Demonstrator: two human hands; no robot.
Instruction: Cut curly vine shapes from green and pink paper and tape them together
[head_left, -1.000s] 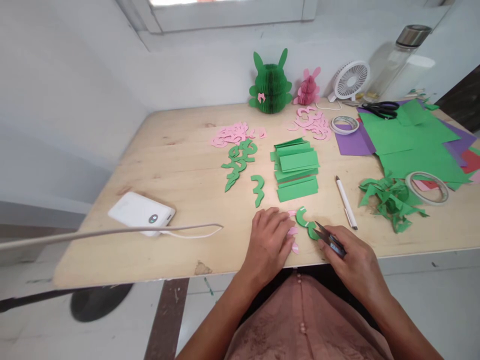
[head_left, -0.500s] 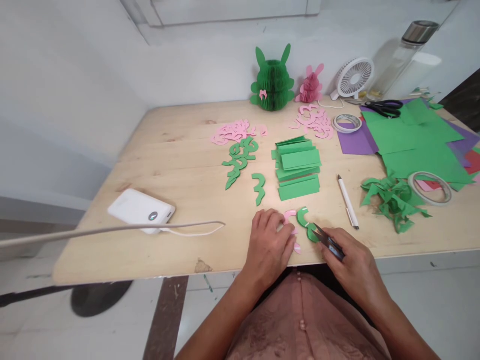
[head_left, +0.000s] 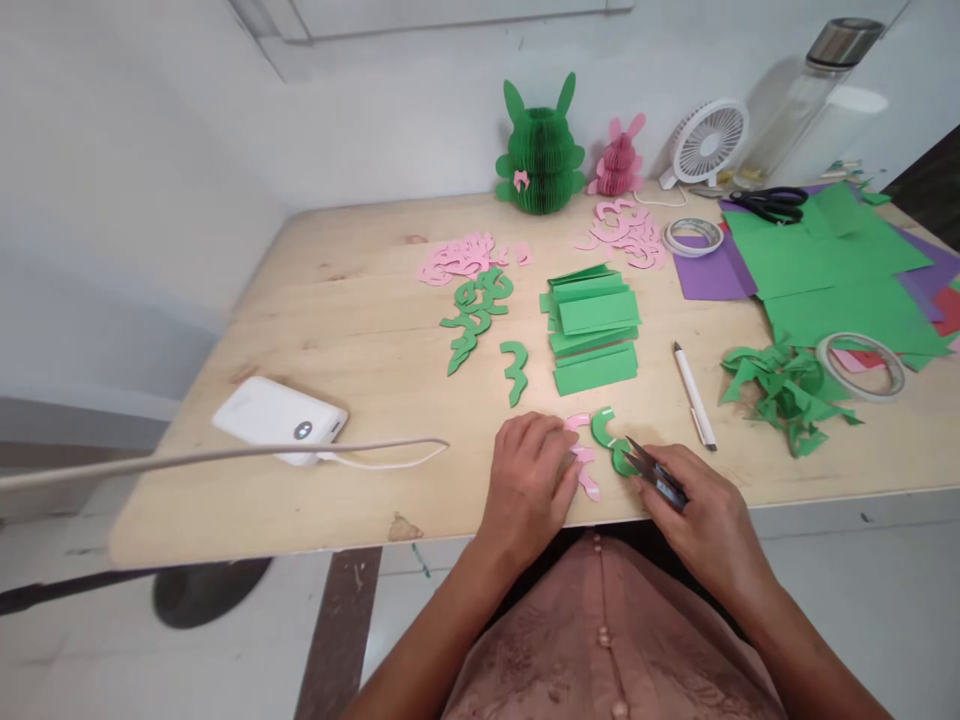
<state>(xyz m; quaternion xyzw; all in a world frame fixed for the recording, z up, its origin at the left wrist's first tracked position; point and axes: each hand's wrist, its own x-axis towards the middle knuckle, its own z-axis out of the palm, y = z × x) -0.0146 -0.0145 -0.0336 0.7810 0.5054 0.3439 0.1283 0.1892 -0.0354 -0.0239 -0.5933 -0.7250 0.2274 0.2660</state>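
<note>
Left hand (head_left: 527, 482) rests with bent fingers over the pink piece (head_left: 583, 455), lower centre of the frame, covering its left side; whether it pinches the paper I cannot tell. Right hand (head_left: 703, 505) grips the snips (head_left: 658, 478), their handles partly hidden by its fingers, blades over the green piece (head_left: 598, 432), obscuring its lower end. The table (head_left: 360, 350) ends just below both hands. Leftward, open wood stretches toward the power bank (head_left: 270, 415); a cord (head_left: 225, 458) is cut off at the left edge.
</note>
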